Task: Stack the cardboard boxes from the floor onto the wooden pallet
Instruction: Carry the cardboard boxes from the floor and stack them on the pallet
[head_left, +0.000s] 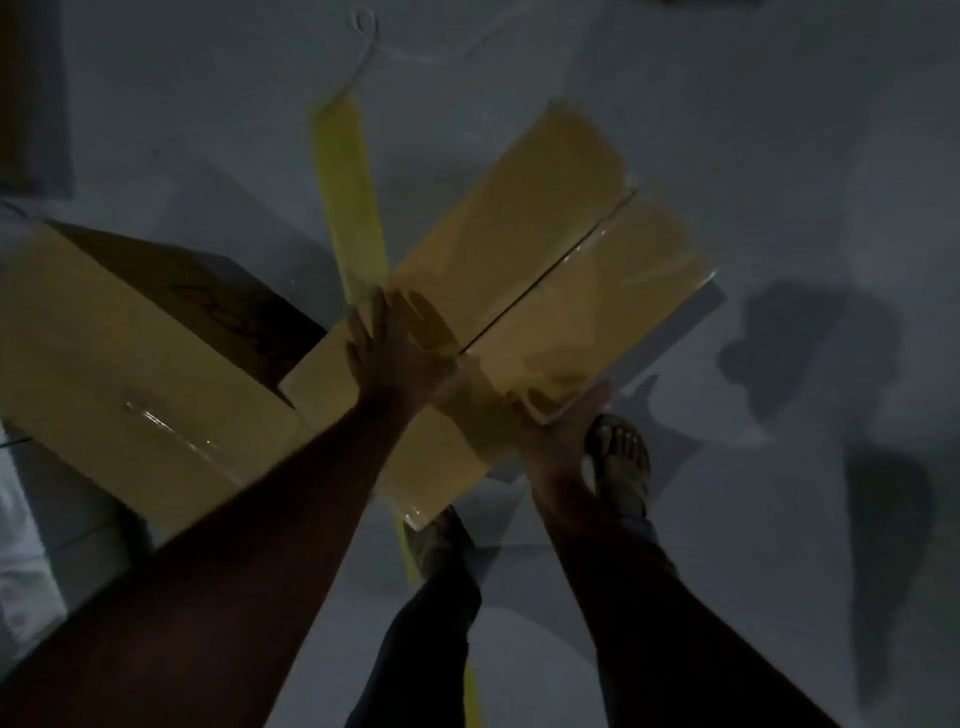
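Note:
A taped cardboard box (524, 291) sits in the middle of the view, above the grey floor, with a seam along its top. My left hand (395, 353) lies flat with straight fingers on the box's near left top edge. My right hand (556, 431) holds the box's near right corner from below, fingers curled under the edge. A second, larger cardboard box (119, 358) with dark writing on its shaded side stands at the left, touching or overlapping the first. No pallet is visible.
A yellow tape line (348, 202) runs along the grey floor (779, 156) beneath the box. My feet in sandals (618, 457) stand right under the near corner. A white cord (363, 31) lies at the top. The picture is dim and blurred.

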